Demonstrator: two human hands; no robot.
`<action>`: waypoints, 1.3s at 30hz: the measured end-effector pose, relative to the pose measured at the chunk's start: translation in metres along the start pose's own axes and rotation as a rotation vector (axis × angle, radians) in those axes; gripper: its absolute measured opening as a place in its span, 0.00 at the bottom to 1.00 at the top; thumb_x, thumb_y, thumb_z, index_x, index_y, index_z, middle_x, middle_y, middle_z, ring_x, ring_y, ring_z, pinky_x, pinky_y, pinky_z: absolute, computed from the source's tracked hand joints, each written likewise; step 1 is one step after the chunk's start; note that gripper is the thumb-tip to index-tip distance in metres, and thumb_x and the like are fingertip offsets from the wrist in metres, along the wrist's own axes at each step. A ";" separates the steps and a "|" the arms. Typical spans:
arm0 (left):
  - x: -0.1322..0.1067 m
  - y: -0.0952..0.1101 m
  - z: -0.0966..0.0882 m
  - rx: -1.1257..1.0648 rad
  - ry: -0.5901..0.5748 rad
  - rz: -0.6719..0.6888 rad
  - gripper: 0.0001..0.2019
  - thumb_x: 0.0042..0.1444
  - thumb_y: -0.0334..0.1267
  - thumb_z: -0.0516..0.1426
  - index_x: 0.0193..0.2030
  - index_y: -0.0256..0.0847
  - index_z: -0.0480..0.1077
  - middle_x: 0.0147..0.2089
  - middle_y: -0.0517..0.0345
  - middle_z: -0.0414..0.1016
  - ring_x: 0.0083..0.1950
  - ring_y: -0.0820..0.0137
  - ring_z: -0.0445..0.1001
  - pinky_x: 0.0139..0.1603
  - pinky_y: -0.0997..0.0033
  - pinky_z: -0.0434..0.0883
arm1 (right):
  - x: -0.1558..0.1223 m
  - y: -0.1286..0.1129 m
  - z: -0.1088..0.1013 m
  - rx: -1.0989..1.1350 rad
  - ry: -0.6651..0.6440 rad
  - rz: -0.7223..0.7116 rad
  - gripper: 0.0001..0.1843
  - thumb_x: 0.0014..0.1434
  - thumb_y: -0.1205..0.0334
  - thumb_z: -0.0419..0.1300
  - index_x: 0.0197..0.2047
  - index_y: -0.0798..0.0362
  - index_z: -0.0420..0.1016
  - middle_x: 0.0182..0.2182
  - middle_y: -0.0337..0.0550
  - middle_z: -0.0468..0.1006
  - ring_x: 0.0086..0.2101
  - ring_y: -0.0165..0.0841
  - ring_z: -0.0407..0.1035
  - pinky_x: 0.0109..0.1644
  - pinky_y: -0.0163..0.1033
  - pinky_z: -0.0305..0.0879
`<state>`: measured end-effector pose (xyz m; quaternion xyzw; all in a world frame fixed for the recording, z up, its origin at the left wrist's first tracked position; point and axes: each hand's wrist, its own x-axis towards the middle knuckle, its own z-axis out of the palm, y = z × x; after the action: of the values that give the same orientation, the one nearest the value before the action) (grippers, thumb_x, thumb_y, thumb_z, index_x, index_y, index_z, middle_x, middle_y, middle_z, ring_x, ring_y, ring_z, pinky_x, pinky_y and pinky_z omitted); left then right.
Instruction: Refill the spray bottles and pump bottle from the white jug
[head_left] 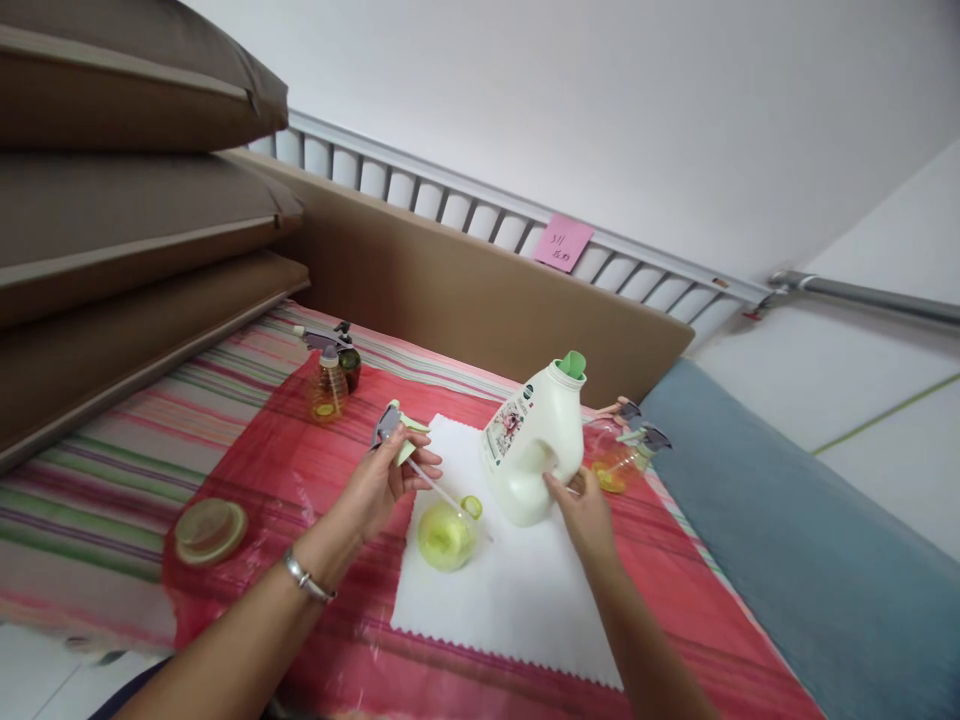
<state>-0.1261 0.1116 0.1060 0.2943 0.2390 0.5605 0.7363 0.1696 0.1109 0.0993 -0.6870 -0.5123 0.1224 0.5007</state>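
My left hand (pixel 386 475) grips a grey and pale green spray trigger head (pixel 391 425), its thin dip tube (pixel 442 492) slanting down to the right. Under the tube, a round clear bottle with yellow-green liquid (pixel 444 540) rests on a white cloth with a zigzag edge (pixel 499 600). Beside the tube is the bottle's greenish neck (pixel 471 507). A pale green jug with a flowered label (pixel 531 450) leans to one side on the cloth, a green spout in its mouth. My right hand (pixel 586 505) closes its fingers on the jug's lower right side.
Spray bottles with amber liquid (pixel 326 395) stand at the left back, and more spray bottles (pixel 619 465) at the right. A round greenish lid or dish (pixel 210 530) lies on the red plastic sheet (pixel 277 480). Stacked brown cushions (pixel 135 210) rise on the left; a brown board (pixel 450 270) borders the back.
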 end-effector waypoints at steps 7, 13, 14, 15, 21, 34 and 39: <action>-0.007 0.000 0.011 0.038 -0.093 0.078 0.19 0.57 0.51 0.53 0.39 0.34 0.72 0.40 0.46 0.77 0.41 0.64 0.75 0.42 0.64 0.71 | -0.048 -0.081 -0.021 -0.108 -0.136 -0.184 0.20 0.50 0.49 0.59 0.42 0.52 0.73 0.40 0.49 0.77 0.39 0.41 0.70 0.45 0.48 0.65; -0.021 -0.006 0.018 0.242 -0.196 0.156 0.18 0.58 0.48 0.52 0.46 0.38 0.72 0.52 0.47 0.71 0.54 0.59 0.67 0.53 0.59 0.65 | -0.088 -0.149 0.021 0.004 -0.548 -0.322 0.15 0.51 0.60 0.61 0.44 0.48 0.73 0.41 0.43 0.77 0.40 0.38 0.71 0.46 0.45 0.66; -0.023 -0.007 0.019 0.271 -0.203 0.164 0.18 0.57 0.47 0.53 0.47 0.38 0.71 0.52 0.49 0.72 0.55 0.60 0.67 0.55 0.59 0.63 | -0.092 -0.153 0.028 0.044 -0.579 -0.316 0.16 0.50 0.61 0.61 0.45 0.48 0.72 0.43 0.42 0.77 0.41 0.37 0.71 0.46 0.45 0.66; -0.025 -0.007 0.020 0.295 -0.208 0.173 0.17 0.57 0.47 0.54 0.48 0.39 0.71 0.51 0.50 0.72 0.55 0.60 0.67 0.56 0.60 0.62 | -0.096 -0.155 0.035 0.084 -0.599 -0.310 0.17 0.50 0.63 0.61 0.46 0.48 0.71 0.44 0.42 0.76 0.41 0.36 0.71 0.46 0.44 0.66; -0.033 -0.002 0.026 0.362 -0.340 0.141 0.20 0.56 0.48 0.53 0.48 0.36 0.71 0.47 0.49 0.75 0.51 0.59 0.70 0.53 0.60 0.64 | -0.106 -0.147 0.053 0.263 -0.584 -0.225 0.13 0.51 0.64 0.59 0.42 0.49 0.67 0.40 0.42 0.76 0.40 0.35 0.72 0.44 0.41 0.67; -0.016 -0.021 0.010 0.876 -0.190 0.102 0.33 0.42 0.44 0.64 0.57 0.40 0.64 0.60 0.43 0.64 0.61 0.54 0.61 0.61 0.54 0.57 | -0.052 -0.148 -0.019 0.855 -0.119 -0.068 0.14 0.50 0.62 0.62 0.42 0.45 0.70 0.43 0.40 0.74 0.47 0.37 0.68 0.57 0.55 0.59; -0.010 -0.042 0.000 1.110 -0.236 0.142 0.40 0.36 0.40 0.67 0.59 0.41 0.61 0.62 0.43 0.61 0.63 0.55 0.59 0.63 0.55 0.54 | -0.058 -0.146 -0.013 0.825 -0.145 -0.067 0.15 0.50 0.61 0.63 0.42 0.45 0.68 0.41 0.41 0.75 0.45 0.39 0.70 0.55 0.57 0.61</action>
<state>-0.0998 0.0932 0.0772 0.7127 0.3936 0.3624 0.4537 0.0680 0.0520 0.2044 -0.4013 -0.4763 0.3491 0.7001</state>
